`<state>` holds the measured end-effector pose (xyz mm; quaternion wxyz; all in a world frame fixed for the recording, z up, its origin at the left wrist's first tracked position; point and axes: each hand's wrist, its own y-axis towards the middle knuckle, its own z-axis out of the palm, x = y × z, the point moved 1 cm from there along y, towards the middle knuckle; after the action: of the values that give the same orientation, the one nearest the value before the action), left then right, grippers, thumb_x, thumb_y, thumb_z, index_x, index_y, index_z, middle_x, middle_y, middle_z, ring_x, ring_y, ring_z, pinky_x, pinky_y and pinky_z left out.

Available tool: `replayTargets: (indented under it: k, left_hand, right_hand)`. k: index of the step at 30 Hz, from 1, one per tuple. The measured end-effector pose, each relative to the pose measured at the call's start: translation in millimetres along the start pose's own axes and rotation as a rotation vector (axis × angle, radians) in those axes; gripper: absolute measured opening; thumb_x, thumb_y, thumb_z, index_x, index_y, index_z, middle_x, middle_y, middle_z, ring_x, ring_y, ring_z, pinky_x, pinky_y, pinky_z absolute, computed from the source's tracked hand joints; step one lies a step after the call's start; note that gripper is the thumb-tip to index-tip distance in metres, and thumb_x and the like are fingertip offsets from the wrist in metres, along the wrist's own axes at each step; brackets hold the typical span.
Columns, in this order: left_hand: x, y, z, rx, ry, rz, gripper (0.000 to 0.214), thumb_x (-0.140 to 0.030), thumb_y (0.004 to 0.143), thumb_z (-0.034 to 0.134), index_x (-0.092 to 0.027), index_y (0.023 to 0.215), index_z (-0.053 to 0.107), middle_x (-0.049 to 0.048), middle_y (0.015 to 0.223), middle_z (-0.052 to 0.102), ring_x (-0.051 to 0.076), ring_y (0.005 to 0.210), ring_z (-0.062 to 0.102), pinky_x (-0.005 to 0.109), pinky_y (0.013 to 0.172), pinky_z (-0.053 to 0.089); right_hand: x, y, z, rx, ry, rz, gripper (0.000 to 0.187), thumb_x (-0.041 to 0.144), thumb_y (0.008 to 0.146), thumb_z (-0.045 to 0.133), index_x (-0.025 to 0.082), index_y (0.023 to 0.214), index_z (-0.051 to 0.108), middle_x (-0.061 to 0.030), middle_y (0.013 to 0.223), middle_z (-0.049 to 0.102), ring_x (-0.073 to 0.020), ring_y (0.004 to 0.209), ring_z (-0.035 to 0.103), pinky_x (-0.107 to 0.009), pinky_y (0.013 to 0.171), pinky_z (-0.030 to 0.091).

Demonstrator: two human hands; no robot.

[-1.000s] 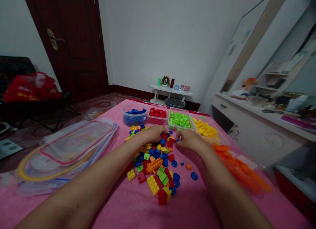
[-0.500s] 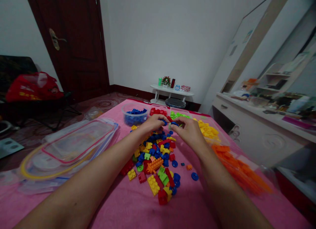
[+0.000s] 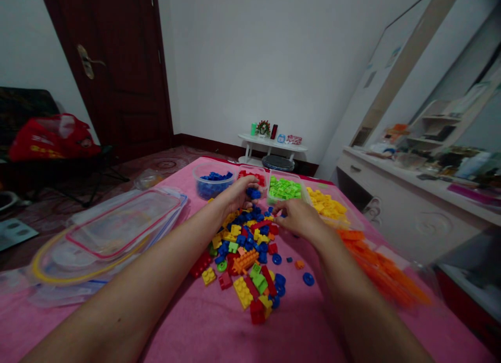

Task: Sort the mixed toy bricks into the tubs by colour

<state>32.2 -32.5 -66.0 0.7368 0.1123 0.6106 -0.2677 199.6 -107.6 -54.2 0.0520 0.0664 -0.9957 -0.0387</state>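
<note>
My left hand [image 3: 238,195] is curled, palm turned inward, around several blue building blocks [image 3: 254,194] above the far end of a mixed pile of toy bricks [image 3: 242,240]. At the pile's far right edge, my right hand [image 3: 295,214] reaches down with bent fingers close together. What its fingertips hold, if anything, is too small to make out. Just beyond the hands stand a round tub of blue blocks [image 3: 214,185], a box of red blocks [image 3: 252,175] and a box of green blocks [image 3: 285,188].
Yellow blocks [image 3: 329,205] and orange blocks [image 3: 376,269] lie to the right in clear containers. Stacked clear lids [image 3: 125,225] lie on the left of the pink cloth [image 3: 195,326]. Loose blue wheel-like pieces [image 3: 308,279] are scattered right of the pile.
My hands have moved apart. The right has come down and nearer to the pile, uncovering the green blocks. My left hand has shifted slightly left, its blue blocks now in plainer view.
</note>
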Motion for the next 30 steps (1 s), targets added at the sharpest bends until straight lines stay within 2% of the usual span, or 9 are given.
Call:
replayTargets:
  k: [3, 6, 9, 14, 20, 23, 27, 30]
  left_hand:
    - [0.6, -0.8, 2.4, -0.098, 0.213, 0.056, 0.038, -0.053, 0.069, 0.054, -0.015, 0.07, 0.053, -0.0013, 0.063, 0.052, 0.006, 0.046, 0.041, 0.016, 0.039, 0.023]
    - [1.9, -2.8, 4.3, -0.175, 0.457, 0.117, 0.036, -0.05, 0.069, 0.056, -0.013, 0.068, 0.058, -0.0012, 0.06, 0.051, 0.006, 0.049, 0.04, 0.018, 0.042, 0.025]
    - [5.3, -2.2, 4.0, -0.124, 0.628, 0.183, 0.032, -0.045, 0.069, 0.056, -0.013, 0.069, 0.062, -0.0017, 0.06, 0.052, 0.007, 0.052, 0.042, 0.019, 0.046, 0.027]
    - [12.9, 4.7, 0.7, -0.035, 0.849, 0.235, 0.034, -0.045, 0.069, 0.057, -0.013, 0.057, 0.058, -0.0045, 0.048, 0.039, 0.007, 0.046, 0.031, 0.022, 0.045, 0.021]
    - [11.4, -0.3, 4.1, -0.001, 0.933, 0.264, 0.045, -0.056, 0.07, 0.054, -0.013, 0.055, 0.055, -0.0048, 0.047, 0.034, 0.007, 0.046, 0.027, 0.024, 0.046, 0.017]
    - [12.3, -1.9, 6.9, 0.04, 0.915, 0.256, 0.049, -0.06, 0.067, 0.057, -0.013, 0.053, 0.053, -0.0053, 0.047, 0.031, 0.007, 0.047, 0.024, 0.024, 0.047, 0.015]
    - [15.7, 0.6, 8.7, 0.157, 0.916, 0.276, 0.052, -0.064, 0.066, 0.056, -0.013, 0.057, 0.057, -0.0052, 0.049, 0.032, 0.006, 0.048, 0.023, 0.024, 0.047, 0.016]
    - [15.6, 2.2, 7.0, 0.129, 0.961, 0.288, 0.048, -0.059, 0.07, 0.056, -0.012, 0.061, 0.061, -0.0044, 0.05, 0.038, 0.007, 0.049, 0.028, 0.023, 0.047, 0.019]
  right_hand:
    - [13.5, -0.6, 9.6, 0.022, -0.011, -0.115, 0.024, 0.025, 0.074, 0.057, 0.029, 0.093, 0.071, -0.0031, 0.096, 0.069, -0.0213, 0.089, 0.062, -0.027, 0.071, 0.041]
    - [20.4, -0.9, 19.5, 0.056, -0.083, -0.122, 0.035, 0.021, 0.073, 0.057, 0.029, 0.104, 0.068, -0.0064, 0.104, 0.067, -0.0243, 0.094, 0.061, -0.03, 0.075, 0.042]
    - [20.6, -1.3, 23.8, 0.075, -0.133, -0.092, 0.036, 0.021, 0.071, 0.057, 0.028, 0.105, 0.068, -0.0082, 0.101, 0.068, -0.0261, 0.093, 0.061, -0.032, 0.072, 0.043]
    - [13.2, -1.4, 12.9, 0.043, -0.133, -0.002, 0.018, 0.03, 0.068, 0.06, 0.023, 0.083, 0.068, -0.0069, 0.084, 0.068, -0.0231, 0.079, 0.062, -0.028, 0.06, 0.04]
    - [-6.4, -0.4, -10.2, -0.006, -0.153, 0.211, 0.021, 0.04, 0.065, 0.063, 0.021, 0.073, 0.065, -0.0059, 0.077, 0.065, -0.0198, 0.071, 0.059, -0.026, 0.053, 0.033]
    - [-12.1, -0.2, -15.6, -0.04, -0.088, 0.205, 0.022, 0.043, 0.067, 0.06, 0.02, 0.066, 0.063, -0.0044, 0.068, 0.063, -0.0166, 0.064, 0.056, -0.025, 0.05, 0.029]
    - [-11.3, 0.1, -17.2, -0.054, -0.022, 0.158, 0.026, 0.046, 0.068, 0.059, 0.02, 0.065, 0.062, -0.0032, 0.065, 0.062, -0.0149, 0.06, 0.055, -0.025, 0.049, 0.028]
    - [-13.0, 0.8, -16.2, -0.058, -0.09, 0.235, 0.027, 0.048, 0.065, 0.062, 0.021, 0.069, 0.065, -0.0058, 0.073, 0.065, -0.0182, 0.068, 0.058, -0.025, 0.051, 0.031]
